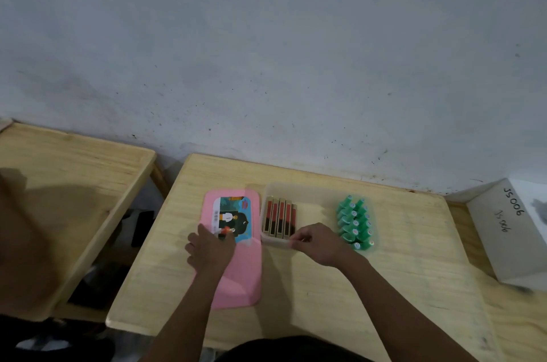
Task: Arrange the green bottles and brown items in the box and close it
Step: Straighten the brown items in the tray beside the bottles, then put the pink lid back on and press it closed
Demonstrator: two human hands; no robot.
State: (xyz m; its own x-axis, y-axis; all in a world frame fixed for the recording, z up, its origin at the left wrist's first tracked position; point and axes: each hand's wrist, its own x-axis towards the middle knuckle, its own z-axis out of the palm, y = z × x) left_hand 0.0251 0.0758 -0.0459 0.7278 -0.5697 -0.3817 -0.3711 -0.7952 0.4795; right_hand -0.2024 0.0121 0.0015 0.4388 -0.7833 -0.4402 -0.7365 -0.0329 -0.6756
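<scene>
A clear plastic box (307, 193) sits mid-table. Several brown and red flat items (279, 218) stand side by side in its left part. Small green bottles (355, 222) stand in two rows to the right; I cannot tell whether the box's wall encloses them. The pink lid (245, 276), with a picture sticker, lies flat just left of the box. My left hand (210, 249) lies over the lid's left edge, fingers on the sticker and thumb at the side. My right hand (318, 243) pinches the box's near rim beside the brown items.
The pale wooden table (325, 296) stands against a grey wall. A second wooden table (74, 184) stands to the left across a gap. A white carton (509, 231) marked JS006 lies at the right edge.
</scene>
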